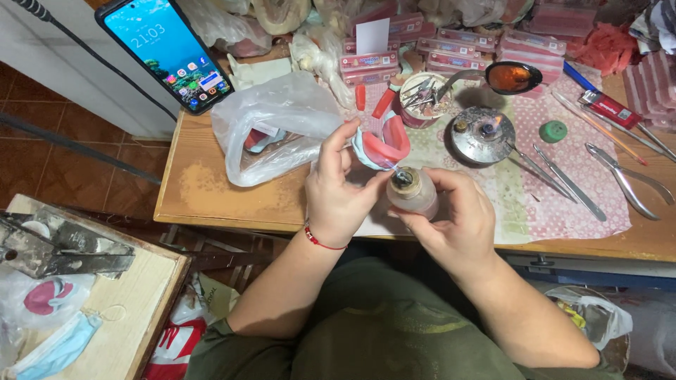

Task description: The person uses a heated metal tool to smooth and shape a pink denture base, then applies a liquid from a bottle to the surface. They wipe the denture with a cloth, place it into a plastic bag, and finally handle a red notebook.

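Note:
My left hand (336, 188) holds a pink wax denture rim on a pale blue-white dental cast (380, 144), tilted toward me just above the table edge. My right hand (458, 218) grips a small clear bottle (414, 191) with pinkish liquid, its open neck right under the cast. A thin brush or dropper tip runs from the bottle's mouth to the cast. A red string bracelet sits on my left wrist.
A lit spirit burner (482, 134) on a round metal base stands just behind the bottle. Metal dental tools (563, 179) and pliers (627, 179) lie to the right. A plastic bag (274, 119), a cup of instruments (422, 95), pink boxes (465, 46) and a phone (165, 49) crowd the wooden table (211, 197).

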